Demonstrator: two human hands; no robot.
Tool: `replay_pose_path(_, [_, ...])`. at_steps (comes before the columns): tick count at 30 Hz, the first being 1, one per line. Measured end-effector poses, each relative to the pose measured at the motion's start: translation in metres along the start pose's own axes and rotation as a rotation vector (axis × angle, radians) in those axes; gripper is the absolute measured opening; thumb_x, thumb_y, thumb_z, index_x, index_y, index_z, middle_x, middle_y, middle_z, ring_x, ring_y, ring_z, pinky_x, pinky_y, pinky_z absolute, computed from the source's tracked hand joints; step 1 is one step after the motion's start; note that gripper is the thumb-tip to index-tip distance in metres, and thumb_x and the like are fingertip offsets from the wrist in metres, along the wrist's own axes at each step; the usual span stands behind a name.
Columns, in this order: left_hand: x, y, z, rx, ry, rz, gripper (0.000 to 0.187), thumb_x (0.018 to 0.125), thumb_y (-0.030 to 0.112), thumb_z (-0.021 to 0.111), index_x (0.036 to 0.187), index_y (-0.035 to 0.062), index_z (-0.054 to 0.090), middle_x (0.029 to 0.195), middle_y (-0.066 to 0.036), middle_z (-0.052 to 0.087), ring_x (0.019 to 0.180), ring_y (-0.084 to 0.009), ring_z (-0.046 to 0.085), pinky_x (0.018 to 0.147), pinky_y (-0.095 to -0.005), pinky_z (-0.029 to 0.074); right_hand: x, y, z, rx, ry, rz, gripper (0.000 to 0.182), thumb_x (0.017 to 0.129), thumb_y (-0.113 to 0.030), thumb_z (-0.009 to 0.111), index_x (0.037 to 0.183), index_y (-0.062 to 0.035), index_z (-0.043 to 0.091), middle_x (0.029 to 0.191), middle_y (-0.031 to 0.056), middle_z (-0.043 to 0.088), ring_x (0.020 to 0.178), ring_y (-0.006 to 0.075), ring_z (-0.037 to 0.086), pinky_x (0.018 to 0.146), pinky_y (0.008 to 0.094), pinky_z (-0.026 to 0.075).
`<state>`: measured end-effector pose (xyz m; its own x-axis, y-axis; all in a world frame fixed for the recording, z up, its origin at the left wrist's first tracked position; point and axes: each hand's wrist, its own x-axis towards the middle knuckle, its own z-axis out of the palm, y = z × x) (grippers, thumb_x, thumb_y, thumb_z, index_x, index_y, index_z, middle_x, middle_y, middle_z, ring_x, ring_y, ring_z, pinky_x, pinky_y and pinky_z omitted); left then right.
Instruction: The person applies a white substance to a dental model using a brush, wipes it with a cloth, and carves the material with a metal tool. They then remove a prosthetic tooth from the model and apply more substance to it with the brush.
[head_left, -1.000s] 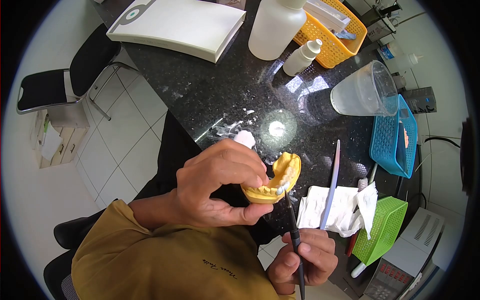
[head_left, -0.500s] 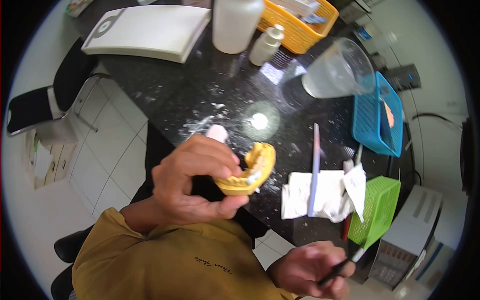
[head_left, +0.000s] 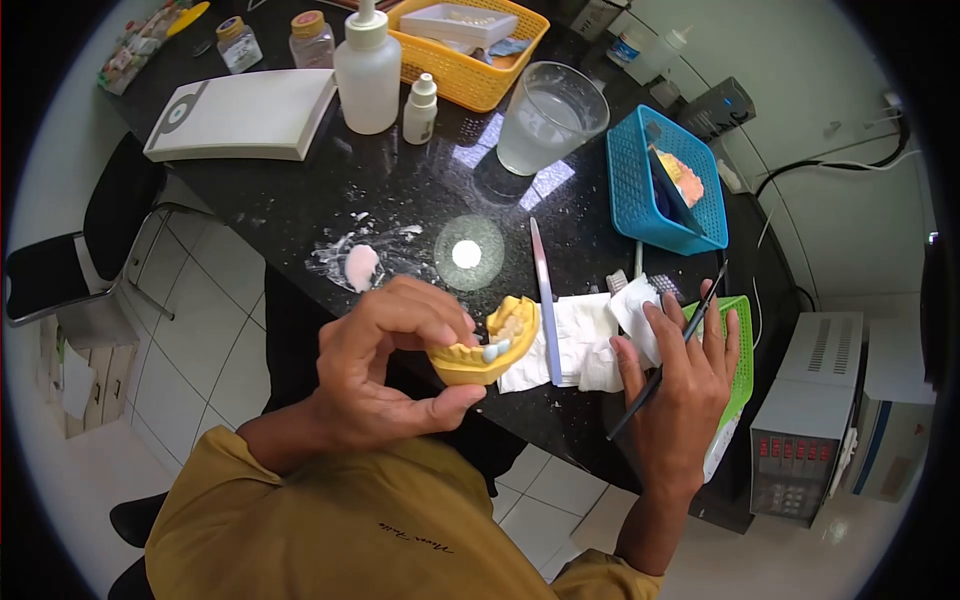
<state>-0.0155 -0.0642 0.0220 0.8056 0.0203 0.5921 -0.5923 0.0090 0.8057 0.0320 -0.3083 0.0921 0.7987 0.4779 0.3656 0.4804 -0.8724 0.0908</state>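
Since half a second ago my right hand [head_left: 675, 375] came up from my lap to the white tissue [head_left: 585, 340] on the counter [head_left: 400, 190], at 3 o'clock of the yellow dental cast [head_left: 490, 345], thin brush [head_left: 665, 360] pinched between its fingers. My left hand [head_left: 395, 360] grips the cast off the edge, teeth facing me.

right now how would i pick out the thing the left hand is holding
Start at the black counter and come to its near edge, where the left hand is raised just in front. Pinched in it is a yellow dental cast, a horseshoe block with a row of moulded teeth, unlike the flat white tissue beside it.
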Motion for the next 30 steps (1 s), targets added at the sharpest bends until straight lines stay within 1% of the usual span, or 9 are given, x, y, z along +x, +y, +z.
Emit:
replay_pose_path(6, [-0.001,0.002,0.003,0.033,0.017,-0.008,0.048,0.072,0.009,0.083,0.103,0.0054,0.047,0.088,-0.014,0.062,0.087,-0.0236,0.061,0.079,-0.0354,0.051,0.002,0.001,0.006,-0.001,0.001,0.001,0.011,0.083,-0.007,0.068,0.093,-0.002,0.069,0.101,0.0181,0.071,0.114,0.0372,0.06,0.109,0.0514,0.033])
replay_pose_path(8, [-0.001,0.004,0.007,-0.029,0.035,0.02,0.043,0.073,0.004,0.082,0.102,-0.0009,0.052,0.096,-0.016,0.062,0.094,-0.021,0.064,0.075,-0.0286,0.061,0.002,-0.005,0.003,0.033,0.112,-0.007,0.009,0.082,-0.001,0.067,0.091,0.0001,0.069,0.095,0.0177,0.071,0.101,0.0363,0.067,0.102,0.0492,0.042])
replay_pose_path(11, [-0.002,0.008,0.01,-0.068,0.026,-0.012,0.043,0.073,0.005,0.083,0.102,-0.0013,0.053,0.097,-0.016,0.062,0.094,-0.0201,0.064,0.074,-0.0285,0.061,-0.004,-0.017,-0.006,0.274,0.345,0.034,0.017,0.079,0.005,0.066,0.095,0.0053,0.068,0.086,0.0181,0.071,0.087,0.0347,0.071,0.085,0.0438,0.053])
replay_pose_path(14, [-0.003,0.009,0.013,-0.09,-0.001,-0.023,0.044,0.072,0.006,0.084,0.104,-0.0012,0.054,0.097,-0.016,0.063,0.093,-0.0196,0.065,0.074,-0.0285,0.061,-0.01,-0.039,-0.008,0.459,0.388,0.056,0.016,0.079,0.005,0.064,0.095,0.0058,0.068,0.087,0.0186,0.072,0.087,0.0334,0.071,0.085,0.0434,0.053])
replay_pose_path(15, [-0.004,0.009,0.014,-0.092,-0.001,-0.023,0.044,0.072,0.006,0.084,0.104,-0.0012,0.054,0.097,-0.016,0.063,0.093,-0.0196,0.065,0.074,-0.0285,0.061,-0.011,-0.048,-0.01,0.535,0.351,0.064,0.014,0.087,0.001,0.059,0.097,0.0082,0.066,0.091,0.0199,0.072,0.09,0.0326,0.071,0.091,0.0455,0.052])
replay_pose_path(17, [-0.005,0.011,0.016,-0.035,-0.025,-0.046,0.047,0.07,0.008,0.085,0.1,0.0019,0.05,0.085,-0.016,0.063,0.083,-0.0233,0.064,0.068,-0.0308,0.053,-0.013,-0.054,-0.007,0.565,0.362,0.033,0.017,0.083,0.001,0.062,0.098,0.0069,0.067,0.09,0.0198,0.071,0.088,0.0321,0.072,0.088,0.0439,0.053])
replay_pose_path(23, [-0.009,0.016,0.013,-0.016,-0.027,-0.064,0.048,0.069,0.009,0.087,0.101,0.0006,0.052,0.087,-0.015,0.063,0.08,-0.0188,0.061,0.064,-0.0264,0.05,-0.02,-0.068,-0.004,0.583,0.332,-0.059,0.027,0.079,-0.005,0.067,0.105,0.0008,0.068,0.098,0.0219,0.07,0.091,0.0329,0.071,0.086,0.0428,0.054])
replay_pose_path(26, [-0.012,0.015,0.014,-0.074,0.022,-0.078,0.046,0.07,0.011,0.086,0.105,0.0008,0.058,0.096,-0.013,0.064,0.091,-0.017,0.065,0.07,-0.0286,0.061,-0.022,-0.068,-0.006,0.537,0.305,-0.109,0.029,0.079,-0.008,0.068,0.108,-0.0031,0.069,0.103,0.0223,0.069,0.096,0.0323,0.07,0.087,0.0436,0.053])
replay_pose_path(30, [-0.012,0.016,0.014,-0.065,0.024,-0.076,0.045,0.071,0.011,0.086,0.105,0.0009,0.058,0.096,-0.012,0.064,0.09,-0.0165,0.065,0.069,-0.0283,0.06,-0.024,-0.071,-0.005,0.506,0.282,-0.138,0.031,0.079,-0.01,0.068,0.11,-0.0093,0.07,0.108,0.0214,0.068,0.1,0.0311,0.069,0.091,0.0446,0.051])
